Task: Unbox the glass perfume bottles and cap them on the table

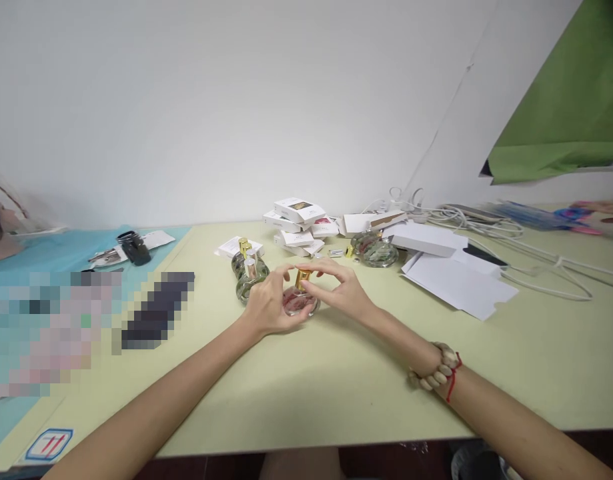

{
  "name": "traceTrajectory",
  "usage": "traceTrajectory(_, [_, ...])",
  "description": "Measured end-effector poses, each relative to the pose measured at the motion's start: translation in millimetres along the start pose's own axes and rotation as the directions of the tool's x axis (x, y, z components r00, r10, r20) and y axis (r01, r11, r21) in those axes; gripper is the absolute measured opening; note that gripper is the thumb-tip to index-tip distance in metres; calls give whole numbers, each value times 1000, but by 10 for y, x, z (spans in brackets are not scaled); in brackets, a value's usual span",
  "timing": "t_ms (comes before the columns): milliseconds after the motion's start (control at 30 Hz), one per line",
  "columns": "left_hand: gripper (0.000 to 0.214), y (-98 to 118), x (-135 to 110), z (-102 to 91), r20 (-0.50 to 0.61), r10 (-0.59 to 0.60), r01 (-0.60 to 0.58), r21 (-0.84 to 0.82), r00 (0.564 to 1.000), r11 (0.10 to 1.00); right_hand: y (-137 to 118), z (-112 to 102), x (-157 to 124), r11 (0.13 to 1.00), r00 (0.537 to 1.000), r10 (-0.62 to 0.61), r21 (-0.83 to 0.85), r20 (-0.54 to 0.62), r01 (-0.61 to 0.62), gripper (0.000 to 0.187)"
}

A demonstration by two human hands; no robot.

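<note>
A round glass perfume bottle [297,302] with pinkish contents stands upright on the table between my hands. My left hand [272,300] is wrapped round the bottle's left side and front. The fingers of my right hand [339,285] pinch the gold cap [302,277] on top of the bottle. Just left of my left hand, several greenish perfume bottles [246,285] stand in a row, with gold and silver caps.
White boxes [299,212] are stacked at the back. More glass bottles [379,252] stand right of them, near flat white cartons [459,280]. White cables [536,250] lie at right. A dark jar [133,247] stands on the blue sheet at left. Another person's hand shows at the far right.
</note>
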State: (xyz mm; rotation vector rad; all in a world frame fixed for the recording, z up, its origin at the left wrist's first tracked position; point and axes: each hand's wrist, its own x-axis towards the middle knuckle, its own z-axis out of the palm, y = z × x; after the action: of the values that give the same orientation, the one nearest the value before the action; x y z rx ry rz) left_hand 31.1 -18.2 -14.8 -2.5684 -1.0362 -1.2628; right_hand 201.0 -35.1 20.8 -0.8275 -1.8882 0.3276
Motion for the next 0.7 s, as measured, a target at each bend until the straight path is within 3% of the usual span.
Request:
traceTrajectory(67, [66,-12,-11,1,-66,50,-51,-24,997,998,5,-3,1,1000,1000,0,-6,-18,0,25])
traceTrajectory(200, [61,-34,-9,7,-160,180,-184,-11,971,983,31,-3,2,1000,1000,-15,-2,-27,15,25])
traceTrajectory(400, [59,-40,-14,16,-171,206,-202,36,964,979,42,30,-31,999,997,-41,14,58,40,25])
traceTrajectory(500, [59,-24,-25,9,-187,250,-238,85,950,967,97,21,-104,999,984,49,10,170,-52,43])
traceTrajectory(600, [54,18,-29,-17,-195,345,-315,169,918,934,211,-7,-166,994,935,107,-58,337,-92,69])
traceTrajectory(700, [46,74,-24,-47,-96,467,-431,261,879,864,271,1,-181,995,914,73,-90,398,-41,63])
